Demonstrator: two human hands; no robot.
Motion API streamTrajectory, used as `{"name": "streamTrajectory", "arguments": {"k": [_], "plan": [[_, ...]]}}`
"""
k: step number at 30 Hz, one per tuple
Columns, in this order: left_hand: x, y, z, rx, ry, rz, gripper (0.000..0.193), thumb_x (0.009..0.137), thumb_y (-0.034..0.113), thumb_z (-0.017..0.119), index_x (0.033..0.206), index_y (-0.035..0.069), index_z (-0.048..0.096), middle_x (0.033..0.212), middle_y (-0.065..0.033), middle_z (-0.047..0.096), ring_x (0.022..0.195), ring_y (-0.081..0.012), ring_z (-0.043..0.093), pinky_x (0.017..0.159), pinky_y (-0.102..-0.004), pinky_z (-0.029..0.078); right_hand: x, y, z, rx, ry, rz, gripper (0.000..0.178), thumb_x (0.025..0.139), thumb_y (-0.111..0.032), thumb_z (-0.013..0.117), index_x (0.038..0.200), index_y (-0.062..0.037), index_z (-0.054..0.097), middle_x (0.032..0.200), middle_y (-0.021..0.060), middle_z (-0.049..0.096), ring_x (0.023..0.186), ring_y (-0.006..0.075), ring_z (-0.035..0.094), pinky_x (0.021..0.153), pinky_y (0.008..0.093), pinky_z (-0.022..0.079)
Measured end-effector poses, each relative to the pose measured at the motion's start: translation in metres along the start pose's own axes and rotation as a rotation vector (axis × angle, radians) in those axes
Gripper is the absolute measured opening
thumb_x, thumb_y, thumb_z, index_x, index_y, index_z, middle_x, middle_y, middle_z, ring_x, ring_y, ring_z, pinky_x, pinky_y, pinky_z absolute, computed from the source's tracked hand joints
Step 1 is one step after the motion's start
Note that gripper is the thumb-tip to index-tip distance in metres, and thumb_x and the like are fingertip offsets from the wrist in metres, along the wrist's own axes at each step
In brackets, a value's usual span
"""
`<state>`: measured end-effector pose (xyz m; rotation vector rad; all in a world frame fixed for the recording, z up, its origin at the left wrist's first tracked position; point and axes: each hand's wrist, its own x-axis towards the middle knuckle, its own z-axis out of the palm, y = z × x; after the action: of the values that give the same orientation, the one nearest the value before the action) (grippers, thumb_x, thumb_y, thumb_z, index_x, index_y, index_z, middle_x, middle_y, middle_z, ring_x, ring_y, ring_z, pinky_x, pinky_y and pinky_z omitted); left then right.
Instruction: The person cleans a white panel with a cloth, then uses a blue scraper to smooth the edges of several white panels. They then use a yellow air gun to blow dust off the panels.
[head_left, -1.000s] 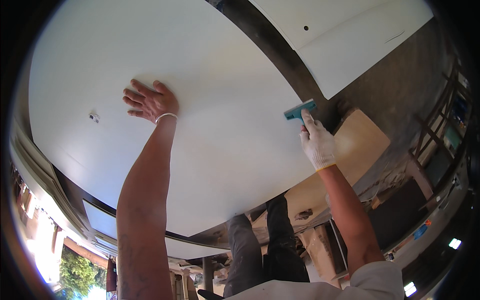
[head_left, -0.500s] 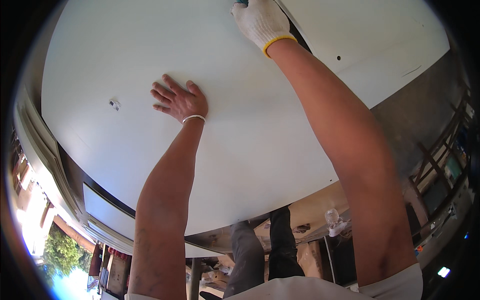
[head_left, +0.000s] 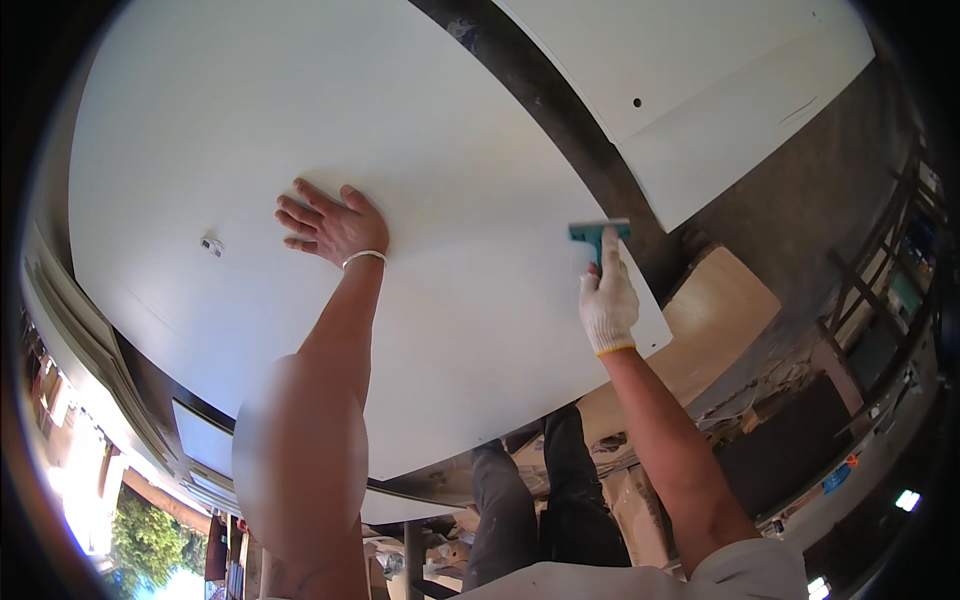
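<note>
A large white board (head_left: 300, 120) fills most of the view. My left hand (head_left: 325, 222) is bare, with a thin band at the wrist, and lies flat on the board with fingers spread. My right hand (head_left: 607, 300) wears a white knit glove with a yellow cuff. It grips the handle of a teal scraper (head_left: 600, 235), whose blade points away from me and rests on the board near its right edge.
A dark gap (head_left: 570, 120) separates this board from a second white board (head_left: 700, 90) at the upper right. A tan plywood sheet (head_left: 715, 320) lies below the right edge. My dark trousers (head_left: 530, 500) show below. Stacked white panels (head_left: 90, 350) sit at the left.
My right hand has come back from the far top of the board to its right edge, with the scraper now in plain view. The left hand stays flat on the board.
</note>
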<state>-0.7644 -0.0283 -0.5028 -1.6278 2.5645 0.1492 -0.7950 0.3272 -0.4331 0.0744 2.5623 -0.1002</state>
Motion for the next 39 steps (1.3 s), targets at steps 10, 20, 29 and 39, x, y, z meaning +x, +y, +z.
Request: {"name": "streamTrajectory", "arguments": {"k": [10,20,29,39], "plan": [[0.009,-0.001,0.017,-0.013,0.064,0.006,0.076,0.102,0.048,0.035,0.165,0.011,0.015,0.171,-0.0206,0.008,0.159,-0.0384,0.004,0.125,-0.0629,0.004,-0.126,0.18,0.026,0.389,-0.12,0.519,0.064,0.098,-0.006,0.054,0.159,-0.0162,0.04,0.111,0.015,0.069,0.089,0.0269,0.07,0.083,0.037,0.057],[0.031,-0.013,0.042,0.001,0.198,0.08,0.063,0.1,0.048,0.033,0.151,0.011,0.032,0.157,-0.0187,0.031,0.15,-0.035,0.023,0.118,-0.0685,0.014,-0.127,0.171,0.068,0.369,0.082,0.337,0.061,0.1,-0.021,0.058,0.158,-0.0126,0.039,0.121,0.0254,0.067,0.098,0.039,0.07,0.086,0.0441,0.056],[0.081,-0.025,0.068,0.073,0.308,0.067,0.055,0.091,0.055,0.037,0.127,0.014,0.046,0.119,-0.0129,0.045,0.119,-0.0294,0.041,0.104,-0.0629,0.026,-0.093,0.275,0.033,0.376,0.075,0.439,0.058,0.1,-0.026,0.054,0.156,-0.0204,0.042,0.12,0.0188,0.068,0.093,0.0388,0.071,0.082,0.0503,0.056],[0.038,-0.158,0.029,0.144,-0.212,0.977,0.076,0.101,0.035,0.065,0.164,0.015,0.028,0.17,-0.0208,0.02,0.157,-0.04,0.018,0.125,-0.0514,0.023,-0.087,0.322,0.017,0.868,0.314,0.431,0.051,0.095,-0.026,0.059,0.144,-0.0171,0.052,0.103,0.0178,0.073,0.093,0.0382,0.071,0.079,0.0486,0.056]]}}
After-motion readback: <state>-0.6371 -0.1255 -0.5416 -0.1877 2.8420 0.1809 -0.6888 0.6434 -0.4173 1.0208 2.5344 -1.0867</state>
